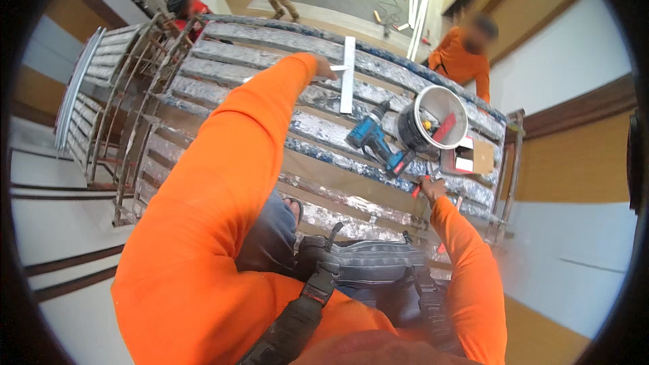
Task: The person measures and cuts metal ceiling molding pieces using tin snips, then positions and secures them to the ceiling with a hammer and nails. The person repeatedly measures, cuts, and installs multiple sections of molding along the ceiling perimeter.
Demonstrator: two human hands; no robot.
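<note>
My left hand reaches far out over the paint-spattered plank platform, its fingers closed at a narrow white strip. That strip meets a wider flat white strip lying crosswise on the planks. My sleeve hides part of this hand. Nearer me on the right, my right hand is closed around a red-handled tool, whose kind I cannot make out. Just beyond it lies a blue cordless drill with a black battery. Beside the drill stands a tilted white-rimmed bucket containing red and yellow items.
An open cardboard box with white pieces sits right of the bucket. Gaps separate the planks. Metal scaffold frames stand at left. A person in orange is beyond the right edge; others are at the far side. Long white strips lie below.
</note>
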